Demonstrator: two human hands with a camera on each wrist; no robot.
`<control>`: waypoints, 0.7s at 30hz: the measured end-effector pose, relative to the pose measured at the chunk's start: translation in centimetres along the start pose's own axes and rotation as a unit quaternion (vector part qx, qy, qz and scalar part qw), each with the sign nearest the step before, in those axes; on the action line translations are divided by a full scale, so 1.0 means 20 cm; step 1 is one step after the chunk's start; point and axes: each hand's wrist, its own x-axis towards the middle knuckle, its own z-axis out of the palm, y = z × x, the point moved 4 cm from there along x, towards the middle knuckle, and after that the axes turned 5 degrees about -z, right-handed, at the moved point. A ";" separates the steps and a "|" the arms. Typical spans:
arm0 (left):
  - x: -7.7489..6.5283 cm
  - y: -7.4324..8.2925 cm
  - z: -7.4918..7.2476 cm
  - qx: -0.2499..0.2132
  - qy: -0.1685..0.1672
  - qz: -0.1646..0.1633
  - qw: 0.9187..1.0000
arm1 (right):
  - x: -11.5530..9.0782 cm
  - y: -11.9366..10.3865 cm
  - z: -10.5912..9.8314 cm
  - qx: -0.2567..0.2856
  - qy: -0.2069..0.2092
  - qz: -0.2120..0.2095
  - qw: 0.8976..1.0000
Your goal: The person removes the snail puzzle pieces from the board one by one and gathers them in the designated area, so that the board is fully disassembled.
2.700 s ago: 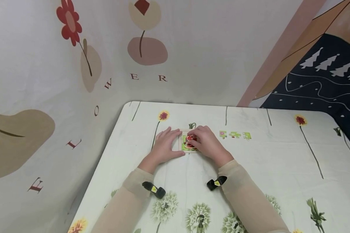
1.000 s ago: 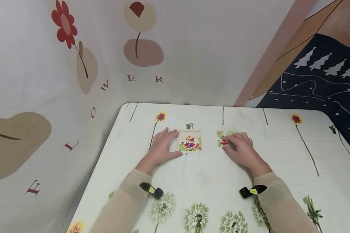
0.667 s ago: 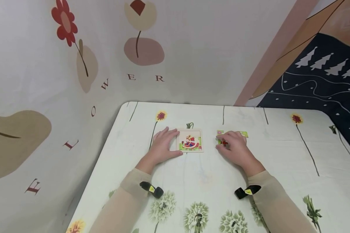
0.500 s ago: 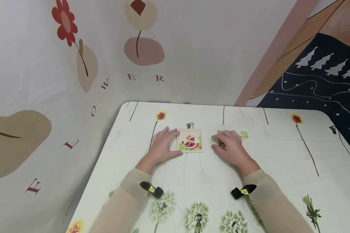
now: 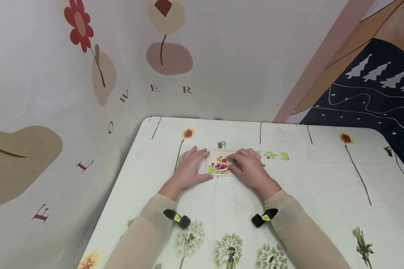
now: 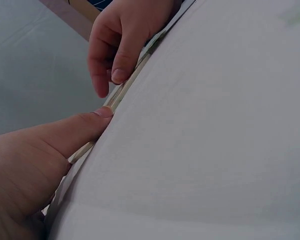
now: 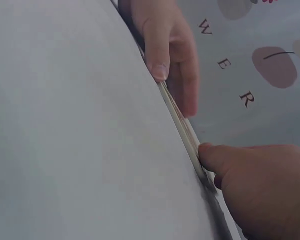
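A small square wooden puzzle board [image 5: 219, 151] lies on the table, bare wood showing at its top, with red, blue and green pieces in its lower part. My left hand [image 5: 189, 170] holds its left side, fingers at the upper corner and thumb [image 6: 92, 127] along the near edge. My right hand [image 5: 250, 168] reaches over the right side; thumb and index fingertips are apart, with no held piece visible. Its thumb [image 7: 210, 152] is close to the board's edge in the right wrist view. Puzzle pieces [image 5: 271, 155] lie beyond it, partly covered.
The table is covered by a white cloth with printed flowers [image 5: 229, 250]. Behind it hangs a pale curtain [image 5: 235, 74] with printed letters and flowers. A dark blue printed panel [image 5: 367, 97] is at the right. Each sleeve cuff bears a wrist camera [image 5: 264, 217].
A reddish piece went from the board to the right, below the row of loose pieces. My right hand left it there and moved back left to the board. My left hand stayed put.
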 end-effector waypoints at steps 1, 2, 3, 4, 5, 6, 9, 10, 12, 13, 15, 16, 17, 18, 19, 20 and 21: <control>0.00 0.00 0.00 0.002 0.000 0.000 1.000 | 0.01 -0.01 0.01 0.000 0.000 -0.002 1.000; 0.00 0.00 0.00 0.003 0.001 0.001 1.000 | 0.02 -0.02 0.01 0.002 -0.001 -0.003 1.000; 0.00 0.00 0.01 0.003 0.002 0.001 1.000 | 0.03 -0.03 0.01 0.002 -0.001 -0.003 1.000; 0.00 0.00 0.01 0.004 0.003 0.001 1.000 | 0.03 -0.04 0.02 0.002 -0.003 -0.003 1.000; 0.00 -0.01 0.01 0.005 0.004 0.001 1.000 | 0.04 -0.04 0.02 0.003 -0.005 -0.001 1.000; 0.01 -0.01 0.01 0.006 0.005 0.002 1.000 | 0.05 -0.05 0.03 0.004 -0.007 0.002 1.000; 0.01 -0.01 0.01 0.009 0.008 0.003 1.000 | 0.07 -0.06 0.04 0.007 -0.017 0.012 1.000; 0.01 -0.01 0.01 0.009 0.009 0.003 1.000 | 0.08 -0.06 0.04 0.006 -0.022 0.016 1.000; 0.01 -0.01 0.01 0.010 0.009 0.002 1.000 | 0.09 -0.06 0.05 0.000 -0.034 0.023 0.999; 0.01 -0.01 0.01 0.009 0.008 0.001 1.000 | 0.09 -0.06 0.06 -0.004 -0.041 0.026 0.999; 0.01 0.00 0.01 0.008 0.007 0.000 1.000 | 0.10 -0.06 0.07 -0.010 -0.054 0.030 0.998; 0.01 0.00 0.01 0.007 0.007 -0.001 1.000 | 0.11 -0.06 0.07 -0.011 -0.060 0.033 0.998; 0.01 0.00 0.01 0.006 0.007 -0.001 1.000 | 0.11 -0.07 0.07 -0.010 -0.065 0.036 0.997; 0.01 0.00 0.01 0.005 0.007 -0.001 1.000 | 0.11 -0.07 0.08 -0.009 -0.070 0.039 0.997; 0.00 0.00 0.01 0.005 0.007 -0.001 1.000 | 0.12 -0.07 0.08 -0.006 -0.075 0.044 0.996; 0.00 0.00 0.01 0.004 0.006 -0.001 1.000 | 0.12 -0.07 0.08 -0.002 -0.079 0.049 0.996; 0.00 0.00 0.01 0.004 0.006 -0.002 1.000 | 0.12 -0.07 0.08 0.000 -0.084 0.054 0.995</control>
